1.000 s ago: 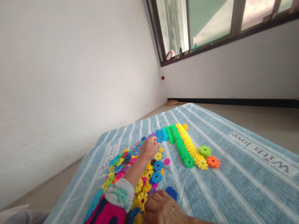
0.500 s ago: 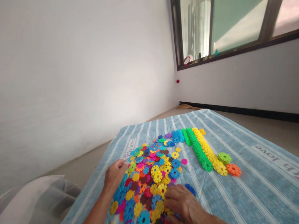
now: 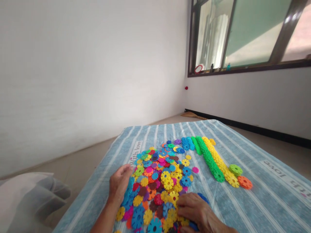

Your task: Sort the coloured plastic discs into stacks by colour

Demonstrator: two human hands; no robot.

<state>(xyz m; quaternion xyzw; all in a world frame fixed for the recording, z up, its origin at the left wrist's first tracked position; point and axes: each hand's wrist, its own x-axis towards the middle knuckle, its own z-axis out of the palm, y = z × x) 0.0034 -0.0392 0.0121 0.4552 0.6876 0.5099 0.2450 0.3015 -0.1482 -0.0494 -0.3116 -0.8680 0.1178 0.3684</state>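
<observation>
Works both hands over a loose, overlapping pile of thin, round, many-coloured plastic discs with notched rims (image 3: 155, 185), spread across the near and middle part of a blue cloth with white stripes (image 3: 262, 207). Sets the left hand (image 3: 120, 183) at the left edge of the pile, right beside overlapping blue plastic discs (image 3: 129, 194), with fingers curled and drawn together; cannot tell of any disc inside the curl. Rests the right hand (image 3: 193, 208) on the near right part of the pile, with fingers bent down over the pieces; cannot tell, for hidden fingertips, whether apart or clamped on a disc.

Shows, farther off and to the right, a long row of overlapping green plastic discs (image 3: 209, 159) alongside a long row of overlapping yellow plastic discs (image 3: 220, 162), with a lime-green plastic disc (image 3: 235, 170) and an orange plastic disc (image 3: 245, 182) at the near right end.

Looks, as a judgement, like picking through the mixed pile with both hands at once. Seems to call next for a light pinch on one rim, and for sliding a single disc off overlapping neighbours without scattering the pile or nudging the tidy rows.
</observation>
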